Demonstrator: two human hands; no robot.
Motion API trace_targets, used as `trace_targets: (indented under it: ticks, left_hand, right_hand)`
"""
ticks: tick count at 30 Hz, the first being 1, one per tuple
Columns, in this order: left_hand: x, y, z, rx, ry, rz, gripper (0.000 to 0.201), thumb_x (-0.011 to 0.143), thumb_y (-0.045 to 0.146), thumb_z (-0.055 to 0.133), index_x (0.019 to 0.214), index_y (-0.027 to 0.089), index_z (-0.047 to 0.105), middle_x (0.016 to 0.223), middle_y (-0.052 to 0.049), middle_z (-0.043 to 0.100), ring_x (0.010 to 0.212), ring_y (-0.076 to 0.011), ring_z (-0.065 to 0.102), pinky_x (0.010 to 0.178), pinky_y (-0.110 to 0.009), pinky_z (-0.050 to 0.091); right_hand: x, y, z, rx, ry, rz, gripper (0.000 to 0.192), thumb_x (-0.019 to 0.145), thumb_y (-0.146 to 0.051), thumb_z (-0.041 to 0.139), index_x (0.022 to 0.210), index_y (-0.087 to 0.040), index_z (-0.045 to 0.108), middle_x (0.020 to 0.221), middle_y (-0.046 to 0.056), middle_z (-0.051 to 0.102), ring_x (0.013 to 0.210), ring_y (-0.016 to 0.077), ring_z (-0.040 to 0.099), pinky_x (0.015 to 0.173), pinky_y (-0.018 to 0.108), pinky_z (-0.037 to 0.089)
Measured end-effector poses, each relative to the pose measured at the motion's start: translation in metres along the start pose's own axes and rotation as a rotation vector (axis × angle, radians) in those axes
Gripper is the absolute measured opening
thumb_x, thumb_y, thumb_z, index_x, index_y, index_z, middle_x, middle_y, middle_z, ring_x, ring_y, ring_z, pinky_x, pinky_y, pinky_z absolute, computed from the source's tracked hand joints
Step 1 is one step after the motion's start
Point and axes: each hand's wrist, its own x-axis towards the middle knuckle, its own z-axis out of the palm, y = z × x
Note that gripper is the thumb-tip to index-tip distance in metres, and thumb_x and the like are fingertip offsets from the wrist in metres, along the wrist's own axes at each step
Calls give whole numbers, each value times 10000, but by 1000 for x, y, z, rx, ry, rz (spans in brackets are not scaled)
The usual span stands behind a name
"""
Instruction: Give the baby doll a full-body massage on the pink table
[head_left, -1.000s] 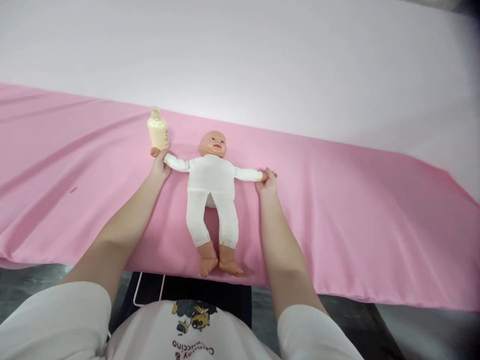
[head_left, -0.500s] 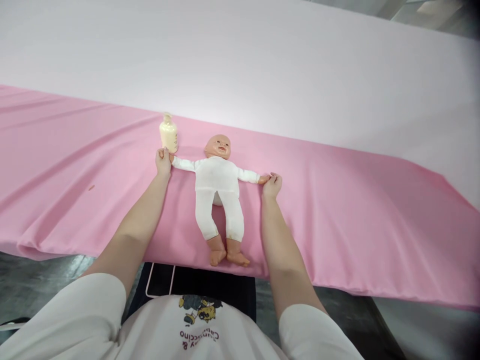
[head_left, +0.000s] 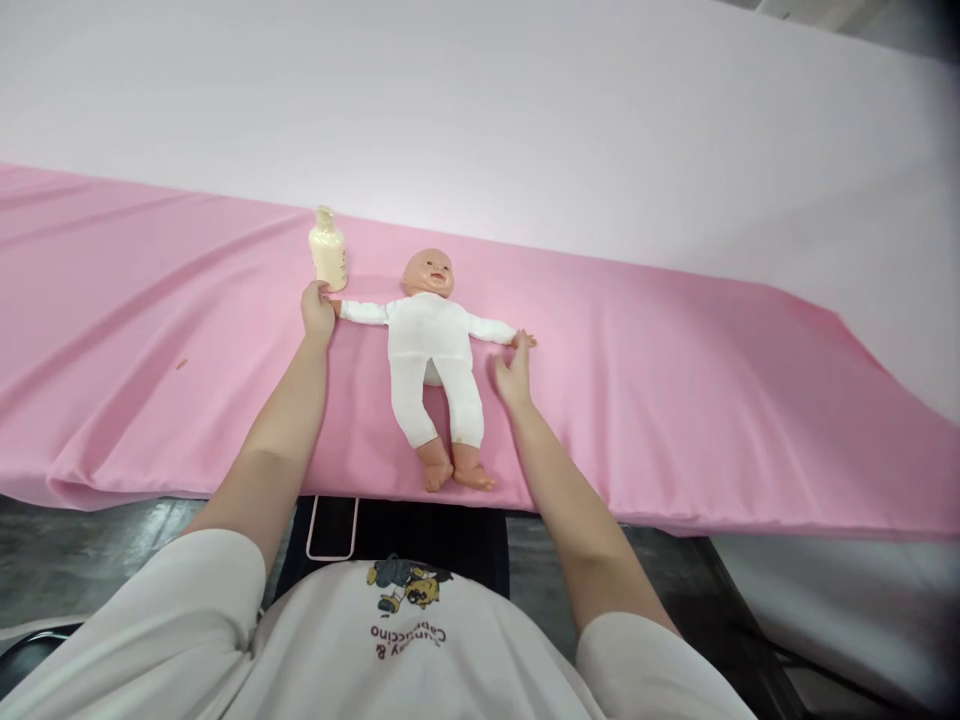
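The left hand [head_left: 317, 312] pinches one wrist of the plastic baby doll in white clothes [head_left: 433, 352] lying between both hands; the right hand [head_left: 513, 374], fingers loose, grasps nothing beside the other wrist. A cream plastic bottle [head_left: 328, 248] stands just beyond the left hand on the pink cloth [head_left: 675, 400].
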Motion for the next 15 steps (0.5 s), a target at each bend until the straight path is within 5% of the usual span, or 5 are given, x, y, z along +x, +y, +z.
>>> trace_targets:
  ticks: [5, 10, 15]
  left_hand:
    - [-8, -7, 17, -41, 86, -62, 507, 691, 161, 832, 1098, 225, 536, 1148, -75, 593, 1128, -200, 616, 1013, -285, 463]
    - [-20, -10, 24, -91, -35, -36, 890, 668, 141, 873, 1385, 262, 360, 1462, -155, 461, 1345, -228, 521, 1146, -338, 399]
    - [-15, -15, 29, -242, -134, -231, 657, 759, 226, 820, 1301, 258, 451, 1382, -146, 566, 1235, -223, 627, 1052, -380, 498]
  right_hand:
    - [-7, -16, -1, 87, 1, 28, 689, 752, -216, 740, 1397, -254, 501, 1664, 62, 299, 1576, 175, 189, 1296, 453, 91]
    - [-42, -44, 8, 212, -79, 196, 562, 778, -322, 792, 1293, -224, 589, 1562, 100, 468, 1487, 221, 403, 1285, 472, 193]
    - [-127, -85, -10, 200, -291, 294, 700, 768, -374, 811, 1402, -303, 524, 1548, 45, 490, 1470, 244, 430, 1283, 485, 252]
